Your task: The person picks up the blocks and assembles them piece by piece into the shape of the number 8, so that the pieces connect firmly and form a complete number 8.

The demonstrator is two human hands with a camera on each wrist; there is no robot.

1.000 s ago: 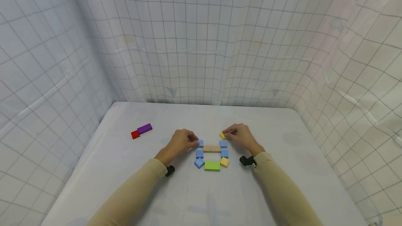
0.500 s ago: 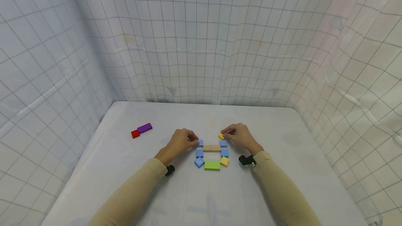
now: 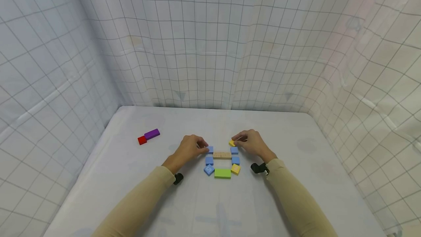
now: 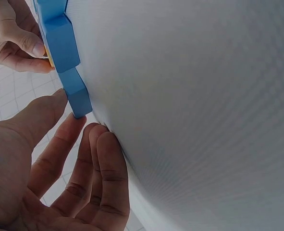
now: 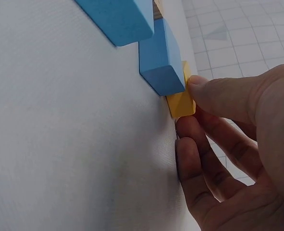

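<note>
My left hand (image 3: 190, 147) pinches the far-left blue block (image 3: 210, 150) between thumb and index finger; in the left wrist view that blue block (image 4: 78, 96) has the thumb at its side and the index fingertip at its end. My right hand (image 3: 252, 143) pinches a small yellow block (image 3: 231, 143), which sits just behind the far-right blue block (image 3: 234, 150). In the right wrist view the thumb lies on the yellow block (image 5: 182, 103), and the other fingers rest low beside it. A wooden block (image 3: 222, 155) spans between the two far blue blocks.
Nearer me lie two more blue blocks (image 3: 235, 160), a tilted blue block (image 3: 208, 170) with a pale mark, a tilted yellow block (image 3: 235, 169) and a green block (image 3: 222, 173). A red block (image 3: 142, 140) and a purple block (image 3: 152, 134) lie at far left. Grid-patterned curtains (image 3: 210, 46) surround the table.
My right hand has shifted the small yellow block slightly to the left, to behind the far-right blue block. My left hand has stayed in place on its blue block.
</note>
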